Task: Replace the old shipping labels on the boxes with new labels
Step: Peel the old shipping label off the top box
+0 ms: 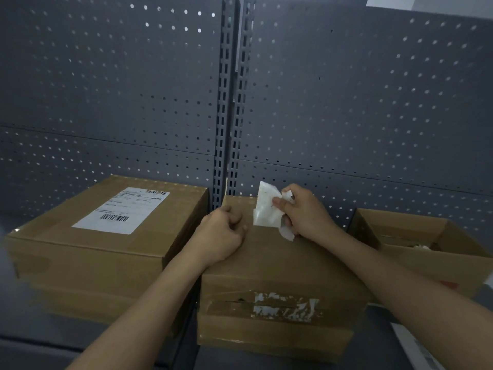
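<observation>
bare left hand (222, 237), right hand (306, 216)

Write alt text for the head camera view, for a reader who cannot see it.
The right hand pinches a crumpled white paper label over the middle brown cardboard box, the left hand resting curled on its top. A larger brown cardboard box bearing a white barcode label sits left, an open-topped cardboard box right.

Dim, soft, wide-angle edge warping
</observation>
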`<state>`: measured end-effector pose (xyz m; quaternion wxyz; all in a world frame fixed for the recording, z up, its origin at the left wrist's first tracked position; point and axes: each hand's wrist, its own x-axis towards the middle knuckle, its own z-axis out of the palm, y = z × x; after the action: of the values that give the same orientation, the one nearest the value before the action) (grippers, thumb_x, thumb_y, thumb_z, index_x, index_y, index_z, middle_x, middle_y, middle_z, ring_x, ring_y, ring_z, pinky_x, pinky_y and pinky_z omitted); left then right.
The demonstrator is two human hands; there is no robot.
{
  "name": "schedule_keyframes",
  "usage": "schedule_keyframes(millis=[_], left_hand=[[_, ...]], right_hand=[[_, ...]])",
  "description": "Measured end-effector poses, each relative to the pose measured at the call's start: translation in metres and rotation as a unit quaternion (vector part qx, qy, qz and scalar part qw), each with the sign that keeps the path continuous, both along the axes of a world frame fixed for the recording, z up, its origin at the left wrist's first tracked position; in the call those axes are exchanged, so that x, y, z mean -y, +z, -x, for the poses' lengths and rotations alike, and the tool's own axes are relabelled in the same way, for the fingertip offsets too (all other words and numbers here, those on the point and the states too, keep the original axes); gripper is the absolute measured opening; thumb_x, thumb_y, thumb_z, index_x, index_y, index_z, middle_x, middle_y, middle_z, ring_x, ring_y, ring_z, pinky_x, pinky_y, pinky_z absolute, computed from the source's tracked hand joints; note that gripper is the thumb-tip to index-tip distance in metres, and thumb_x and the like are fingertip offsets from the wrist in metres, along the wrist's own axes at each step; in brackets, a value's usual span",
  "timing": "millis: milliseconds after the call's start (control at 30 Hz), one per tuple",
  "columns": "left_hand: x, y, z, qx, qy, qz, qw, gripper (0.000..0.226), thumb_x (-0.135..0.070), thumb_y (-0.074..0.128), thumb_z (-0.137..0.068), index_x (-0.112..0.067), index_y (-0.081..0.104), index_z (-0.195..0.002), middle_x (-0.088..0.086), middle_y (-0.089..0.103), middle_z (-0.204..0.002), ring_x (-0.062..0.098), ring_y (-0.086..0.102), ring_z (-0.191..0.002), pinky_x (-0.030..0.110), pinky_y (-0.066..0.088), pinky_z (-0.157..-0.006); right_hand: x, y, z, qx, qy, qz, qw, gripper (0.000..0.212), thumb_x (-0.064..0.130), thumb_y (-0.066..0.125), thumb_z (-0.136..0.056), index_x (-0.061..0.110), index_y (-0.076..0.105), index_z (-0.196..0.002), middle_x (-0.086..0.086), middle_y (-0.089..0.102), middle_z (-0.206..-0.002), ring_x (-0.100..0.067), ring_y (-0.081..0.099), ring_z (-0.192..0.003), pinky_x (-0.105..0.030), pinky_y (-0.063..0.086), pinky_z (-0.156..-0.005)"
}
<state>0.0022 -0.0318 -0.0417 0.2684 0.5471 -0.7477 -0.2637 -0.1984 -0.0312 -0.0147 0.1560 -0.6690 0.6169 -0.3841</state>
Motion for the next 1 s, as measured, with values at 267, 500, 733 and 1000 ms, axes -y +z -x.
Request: schedule_keyframes(millis=[267,500,733,1000], left_hand=[[0.002,0.002,0.001,0.017,-0.017,-0.001,1.0,0.049,-0.034,0.056,-0.098,-0.021,0.048,-0.145,-0.001,0.024,-0.162,0.022,0.026,-0.147,0.035,0.024,-0.117],[0.001,0.004,0.002,0.019,-0.035,0.013,0.999,0.046,-0.031,0.055,-0.1,-0.018,0.05,-0.143,0.002,0.024,-0.162,0.022,0.023,-0.148,0.032,0.021,-0.117],[-0.002,0.006,0.003,0.028,-0.042,0.017,0.999,0.043,-0.031,0.053,-0.101,-0.017,0.052,-0.142,0.003,0.023,-0.162,0.024,0.024,-0.148,0.033,0.022,-0.117],[-0.002,0.006,0.002,0.027,-0.05,0.022,0.998,0.043,-0.03,0.053,-0.101,-0.018,0.051,-0.142,0.004,0.022,-0.163,0.025,0.024,-0.148,0.033,0.022,-0.116]], right_hand=[[-0.003,0.0,-0.007,-0.012,-0.013,0.064,0.998,0.01,0.022,0.053,-0.101,0.014,0.054,-0.095,-0.003,0.063,-0.063,-0.006,0.055,-0.042,-0.017,0.04,-0.041],[0.007,-0.004,0.001,0.03,-0.034,0.105,0.993,0.011,0.014,0.061,-0.096,0.005,0.06,-0.091,-0.006,0.065,-0.067,-0.011,0.061,-0.043,-0.021,0.046,-0.039],[0.017,-0.006,0.01,0.031,-0.072,0.109,0.991,0.008,0.02,0.063,-0.095,0.015,0.063,-0.089,0.001,0.065,-0.06,-0.007,0.063,-0.045,-0.026,0.053,-0.045],[0.023,-0.009,0.013,0.017,-0.095,0.132,0.987,0.013,0.023,0.059,-0.098,0.019,0.065,-0.088,0.0,0.067,-0.063,-0.01,0.064,-0.048,-0.041,0.059,-0.053]])
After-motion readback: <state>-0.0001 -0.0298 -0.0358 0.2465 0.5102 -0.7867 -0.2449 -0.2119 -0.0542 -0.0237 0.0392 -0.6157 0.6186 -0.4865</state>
